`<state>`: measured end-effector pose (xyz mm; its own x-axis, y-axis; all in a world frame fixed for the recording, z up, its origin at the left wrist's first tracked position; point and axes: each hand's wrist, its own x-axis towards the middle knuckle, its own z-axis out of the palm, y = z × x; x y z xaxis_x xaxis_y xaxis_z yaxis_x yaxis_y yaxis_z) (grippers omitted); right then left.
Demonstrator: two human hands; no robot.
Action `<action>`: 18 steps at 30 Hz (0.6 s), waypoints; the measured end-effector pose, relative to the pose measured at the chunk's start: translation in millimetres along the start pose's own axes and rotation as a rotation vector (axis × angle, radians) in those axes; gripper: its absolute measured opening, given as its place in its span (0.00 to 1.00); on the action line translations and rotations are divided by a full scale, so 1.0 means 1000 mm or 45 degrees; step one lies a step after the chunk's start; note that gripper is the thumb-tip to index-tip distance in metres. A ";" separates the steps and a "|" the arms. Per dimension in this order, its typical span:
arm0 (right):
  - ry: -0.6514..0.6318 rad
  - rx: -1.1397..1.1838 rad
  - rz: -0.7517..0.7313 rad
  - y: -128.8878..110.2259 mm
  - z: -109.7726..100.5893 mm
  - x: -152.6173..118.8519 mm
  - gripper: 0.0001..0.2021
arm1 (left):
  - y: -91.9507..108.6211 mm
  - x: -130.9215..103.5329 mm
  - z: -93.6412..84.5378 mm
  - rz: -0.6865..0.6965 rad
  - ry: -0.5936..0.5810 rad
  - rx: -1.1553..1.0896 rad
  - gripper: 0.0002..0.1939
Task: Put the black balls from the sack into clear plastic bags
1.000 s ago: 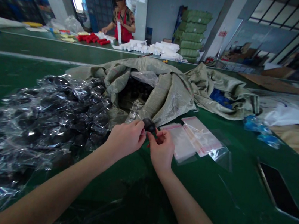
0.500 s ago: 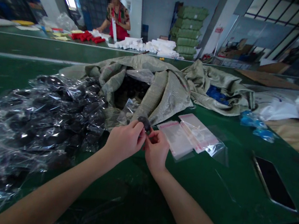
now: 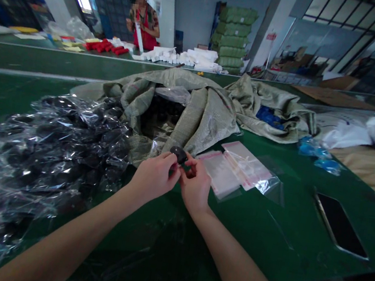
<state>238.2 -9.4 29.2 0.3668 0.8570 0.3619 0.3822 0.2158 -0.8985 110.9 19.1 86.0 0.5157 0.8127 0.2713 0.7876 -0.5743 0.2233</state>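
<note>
- In the middle of the green table point(image 3: 242, 244), the left hand point(image 3: 155, 173) and right hand point(image 3: 196, 184) met with their fingertips clamped on a black ball point(image 3: 178, 154); whether plastic lay between could not be told.
- At twelve o'clock from the hands, just beyond the ball, an open sack point(image 3: 212, 116) held more dark balls point(image 3: 166, 108).
- At nine o'clock, a pile of wrapped black balls point(image 3: 50, 152) spread out.
- At three o'clock, near the right hand, flat clear bags point(image 3: 223, 174) overlapped.
- Toward four o'clock, a phone point(image 3: 341, 225) lay well apart.
- At eleven o'clock, a person point(image 3: 145, 24) held a white strip point(image 3: 139, 37).
</note>
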 end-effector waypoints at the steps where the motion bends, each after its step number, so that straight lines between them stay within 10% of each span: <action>1: -0.022 0.030 -0.015 0.000 0.000 0.001 0.09 | -0.002 0.002 0.001 -0.019 0.017 -0.039 0.09; 6: -0.035 0.206 0.091 0.005 0.001 0.010 0.12 | -0.009 0.008 0.004 -0.064 0.002 -0.249 0.10; 12: 0.122 -0.325 -0.069 0.018 -0.006 0.025 0.13 | -0.014 0.012 0.018 -0.107 -0.029 -0.401 0.10; 18: -0.217 -0.046 0.504 0.035 -0.003 0.041 0.17 | -0.026 0.019 0.025 -0.221 -0.074 -0.538 0.11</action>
<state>269.6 31.8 13.0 0.3469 0.9361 -0.0578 0.2710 -0.1591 -0.9493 108.5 52.3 61.9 0.4156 0.8978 0.1456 0.6640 -0.4089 0.6260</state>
